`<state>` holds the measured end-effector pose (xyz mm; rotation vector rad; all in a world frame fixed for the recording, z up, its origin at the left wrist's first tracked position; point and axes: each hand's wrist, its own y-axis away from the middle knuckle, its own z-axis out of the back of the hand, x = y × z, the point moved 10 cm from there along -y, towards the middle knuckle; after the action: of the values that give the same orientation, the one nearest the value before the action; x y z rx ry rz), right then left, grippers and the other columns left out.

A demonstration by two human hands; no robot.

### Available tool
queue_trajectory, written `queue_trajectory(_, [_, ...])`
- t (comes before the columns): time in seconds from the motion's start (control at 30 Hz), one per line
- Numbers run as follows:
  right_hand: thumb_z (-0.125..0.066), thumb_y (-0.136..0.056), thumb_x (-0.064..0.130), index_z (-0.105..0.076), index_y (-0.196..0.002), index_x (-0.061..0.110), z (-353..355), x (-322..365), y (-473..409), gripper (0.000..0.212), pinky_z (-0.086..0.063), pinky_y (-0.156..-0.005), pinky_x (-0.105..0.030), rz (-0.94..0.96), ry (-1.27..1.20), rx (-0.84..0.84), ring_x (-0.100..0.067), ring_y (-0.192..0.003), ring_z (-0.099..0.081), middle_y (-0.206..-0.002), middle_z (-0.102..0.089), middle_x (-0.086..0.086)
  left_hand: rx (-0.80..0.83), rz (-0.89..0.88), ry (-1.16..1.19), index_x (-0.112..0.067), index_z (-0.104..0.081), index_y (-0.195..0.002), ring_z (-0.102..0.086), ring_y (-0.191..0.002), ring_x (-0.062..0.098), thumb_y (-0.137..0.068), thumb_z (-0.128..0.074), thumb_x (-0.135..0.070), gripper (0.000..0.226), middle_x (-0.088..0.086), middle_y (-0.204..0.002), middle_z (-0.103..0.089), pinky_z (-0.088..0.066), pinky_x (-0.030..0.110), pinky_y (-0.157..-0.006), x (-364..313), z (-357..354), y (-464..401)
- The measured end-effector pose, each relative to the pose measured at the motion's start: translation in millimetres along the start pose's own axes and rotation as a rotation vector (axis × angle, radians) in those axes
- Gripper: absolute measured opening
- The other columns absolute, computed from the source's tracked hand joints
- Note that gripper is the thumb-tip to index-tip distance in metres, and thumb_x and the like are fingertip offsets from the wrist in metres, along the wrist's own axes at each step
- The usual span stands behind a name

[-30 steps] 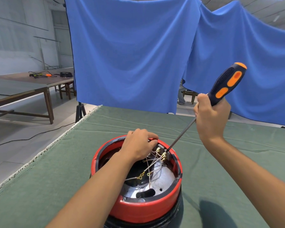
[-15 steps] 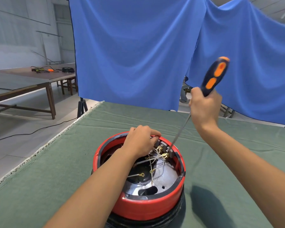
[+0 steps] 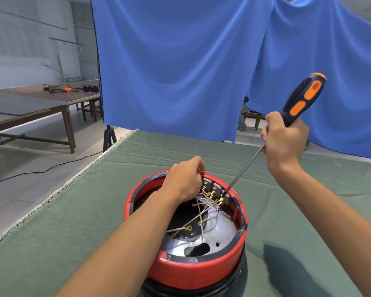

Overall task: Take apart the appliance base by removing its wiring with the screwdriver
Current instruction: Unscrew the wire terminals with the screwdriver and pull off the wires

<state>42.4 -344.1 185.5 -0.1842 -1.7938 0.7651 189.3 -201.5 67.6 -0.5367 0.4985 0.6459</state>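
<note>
A round red appliance base (image 3: 193, 273) stands open side up on the green cloth. Inside it, white wires (image 3: 198, 217) with brass ring ends fan out from a terminal block at the far rim. My left hand (image 3: 183, 181) curls over that far rim beside the terminals, gripping the rim or the wires there; its fingertips are hidden. My right hand (image 3: 284, 142) grips the dark blue and orange screwdriver (image 3: 302, 99). The shaft slants down to the left, and its tip sits on the right-hand terminal.
The green cloth covers the table (image 3: 73, 221), whose left edge runs diagonally. A blue curtain (image 3: 180, 61) hangs right behind the table. To the far left stands a long wooden table (image 3: 41, 103) with cables on it, and a black cable lies across the floor.
The screwdriver handle swung left and more upright, then back out to the right. Its tip stays at the terminal block. My left hand stays on the far rim.
</note>
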Motion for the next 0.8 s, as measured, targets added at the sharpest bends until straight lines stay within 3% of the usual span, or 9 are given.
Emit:
queue_trajectory(0.17, [-0.051, -0.082, 0.009, -0.040, -0.067, 0.012, 19, -3, 4, 0.019, -0.025, -0.039, -0.017, -0.040, -0.102, -0.060, -0.012, -0.038, -0.033, -0.041, -0.035, 0.006, -0.094, -0.144, -0.126, -0.018, -0.068, -0.083, -0.050, -0.096, 0.021, -0.078, -0.049, -0.005, 0.024, 0.001, -0.096, -0.063, -0.040, 0.034, -0.085, -32, 19, 6])
queue_trajectory(0.33, [-0.056, -0.085, 0.018, -0.047, -0.065, 0.009, 32, -3, 12, 0.023, -0.033, -0.043, -0.019, -0.026, -0.151, -0.097, -0.012, -0.036, -0.039, -0.039, -0.048, 0.004, 0.192, -0.008, -0.127, -0.019, -0.071, -0.079, -0.063, -0.086, 0.025, -0.077, -0.049, -0.012, 0.023, 0.003, -0.086, -0.070, -0.053, 0.038, -0.078, -26, 8, 10])
queue_trajectory(0.5, [-0.059, -0.089, 0.019, -0.051, -0.064, 0.014, 33, -8, 29, 0.027, -0.035, -0.037, -0.019, -0.022, -0.191, -0.052, -0.013, -0.031, -0.041, -0.053, -0.064, 0.001, 0.299, 0.026, -0.124, -0.018, -0.068, -0.071, -0.060, -0.073, 0.020, -0.078, -0.059, -0.023, 0.013, 0.001, -0.074, -0.066, -0.050, 0.031, -0.069, -17, -4, 28])
queue_trajectory(0.7, [-0.064, -0.089, 0.008, -0.061, -0.073, 0.018, 23, -25, 54, 0.019, -0.054, -0.048, -0.028, -0.068, -0.183, 0.073, -0.019, -0.043, -0.060, -0.071, -0.073, -0.002, 0.329, 0.009, -0.118, -0.023, -0.070, -0.067, -0.055, -0.063, 0.009, -0.076, -0.071, -0.035, 0.015, -0.011, -0.062, -0.060, -0.045, 0.028, -0.063, -20, -12, 34])
queue_trajectory(0.8, [-0.066, -0.086, 0.005, -0.064, -0.073, 0.018, 19, -37, 64, 0.018, -0.057, -0.055, -0.031, -0.095, -0.165, 0.127, -0.021, -0.050, -0.065, -0.076, -0.073, -0.005, 0.314, 0.014, -0.085, -0.021, -0.072, -0.068, -0.059, -0.068, 0.013, -0.076, -0.074, -0.032, 0.014, -0.003, -0.069, -0.066, -0.048, 0.031, -0.065, -19, -14, 34])
